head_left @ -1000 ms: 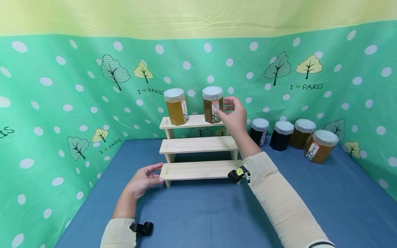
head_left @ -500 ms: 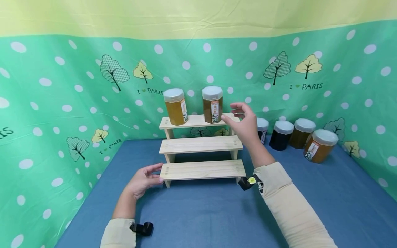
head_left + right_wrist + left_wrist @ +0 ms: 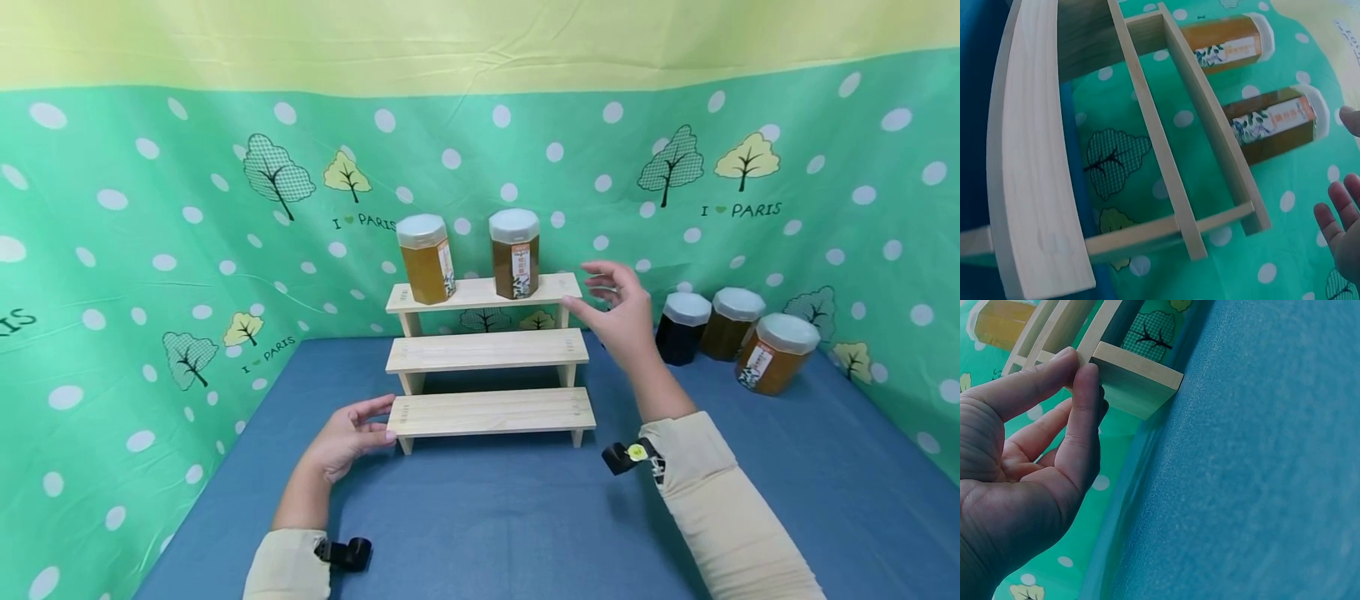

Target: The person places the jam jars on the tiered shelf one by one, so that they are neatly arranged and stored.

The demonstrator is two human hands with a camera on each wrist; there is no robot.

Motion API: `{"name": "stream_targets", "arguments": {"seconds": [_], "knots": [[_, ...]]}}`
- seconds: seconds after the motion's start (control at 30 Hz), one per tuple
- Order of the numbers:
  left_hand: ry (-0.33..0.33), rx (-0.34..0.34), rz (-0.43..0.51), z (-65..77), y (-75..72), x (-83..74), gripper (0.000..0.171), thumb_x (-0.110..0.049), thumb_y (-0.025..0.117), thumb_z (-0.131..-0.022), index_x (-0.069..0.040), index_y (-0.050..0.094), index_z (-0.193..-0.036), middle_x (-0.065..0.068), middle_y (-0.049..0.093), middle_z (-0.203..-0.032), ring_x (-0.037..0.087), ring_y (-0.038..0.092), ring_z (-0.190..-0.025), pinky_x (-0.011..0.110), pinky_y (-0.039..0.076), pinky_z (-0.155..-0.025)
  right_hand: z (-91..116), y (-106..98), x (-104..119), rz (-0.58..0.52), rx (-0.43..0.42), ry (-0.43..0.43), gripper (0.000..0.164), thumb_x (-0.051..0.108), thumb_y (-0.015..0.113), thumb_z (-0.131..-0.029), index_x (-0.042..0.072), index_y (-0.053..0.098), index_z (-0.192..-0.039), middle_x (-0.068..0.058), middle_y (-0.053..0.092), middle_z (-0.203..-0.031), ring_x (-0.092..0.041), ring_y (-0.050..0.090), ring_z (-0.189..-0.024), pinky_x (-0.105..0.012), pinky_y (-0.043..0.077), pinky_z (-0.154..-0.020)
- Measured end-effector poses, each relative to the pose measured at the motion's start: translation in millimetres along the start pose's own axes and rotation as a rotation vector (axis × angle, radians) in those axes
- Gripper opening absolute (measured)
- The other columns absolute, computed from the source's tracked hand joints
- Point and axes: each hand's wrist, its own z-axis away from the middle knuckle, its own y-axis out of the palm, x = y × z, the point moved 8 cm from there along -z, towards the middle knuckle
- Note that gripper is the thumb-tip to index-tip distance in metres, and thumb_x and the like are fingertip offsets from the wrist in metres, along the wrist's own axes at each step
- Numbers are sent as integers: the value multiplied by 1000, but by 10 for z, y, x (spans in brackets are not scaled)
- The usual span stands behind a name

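Note:
A three-step wooden display rack (image 3: 487,352) stands on the blue-covered table. My left hand (image 3: 347,437) pinches the left end of its lowest step between thumb and fingers, as the left wrist view also shows at the board's corner (image 3: 1100,350). Two white-lidded jars stand upright on the top step: a golden one (image 3: 427,265) on the left and a browner one (image 3: 510,262) right of centre. My right hand (image 3: 622,312) is in the air just beyond the top step's right end, fingers loosely bent with nothing between them.
On the table to the right are a dark jar (image 3: 681,335), a brown jar (image 3: 726,332) and an amber jar (image 3: 776,367). Behind everything hangs a green polka-dot curtain (image 3: 450,125) printed with trees. The blue tablecloth (image 3: 480,517) spreads in front of the rack.
My right hand has let go of the browner jar and moved right, away from it, now covering another dark jar. The jar stays on the top step, and my left hand has kept its place.

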Motion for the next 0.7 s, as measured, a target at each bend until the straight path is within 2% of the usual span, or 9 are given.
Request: {"name": "stream_targets", "arguments": {"seconds": [0.23,0.4,0.53,0.7], "knots": [[0,-2,-5,-1,2,1,73,5,72,-83,4,36,-147,26,41,-143,17,65,-95,30,57,-80,108,-119,291,60,7,-11,44,-6,73,-82,-11,57,-123,-27,51,-122,-28,55,-104,-52,47,-96],[-8,-3,0,-2,3,8,73,4,73,-83,4,37,-147,26,41,-143,17,65,-95,31,57,-79,151,-194,330,84,22,-18,43,-8,72,-82,-12,57,-122,-25,49,-119,-20,54,-103,-53,47,-95],[-11,-12,0,-1,4,8,73,5,73,-82,4,38,-146,26,42,-143,18,65,-94,30,57,-79,157,-288,146,109,30,-23,47,-6,75,-81,-7,58,-125,-22,49,-120,-14,54,-102,-50,48,-95],[-12,-18,2,0,-2,2,73,5,73,-82,4,38,-146,26,42,-142,18,65,-94,30,57,-79,160,-394,-135,137,38,-24,50,0,78,-80,1,60,-127,-16,51,-121,-25,55,-106,-44,49,-95]]}}
